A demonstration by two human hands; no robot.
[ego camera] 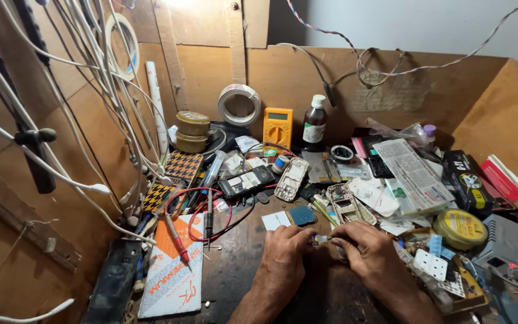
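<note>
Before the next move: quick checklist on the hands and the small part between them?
1. Small part pinched between both hands: ok.
2. Left hand grip on it: ok, fingertips closed on the part.
3. Right hand grip: ok, fingers meet the part from the other side.
4. What the part is: cannot tell, too small.
5. Space round the hands: not ok, the open phone shell and blue board lie close ahead.
6. Red probe: ok, lying off to the left.
</note>
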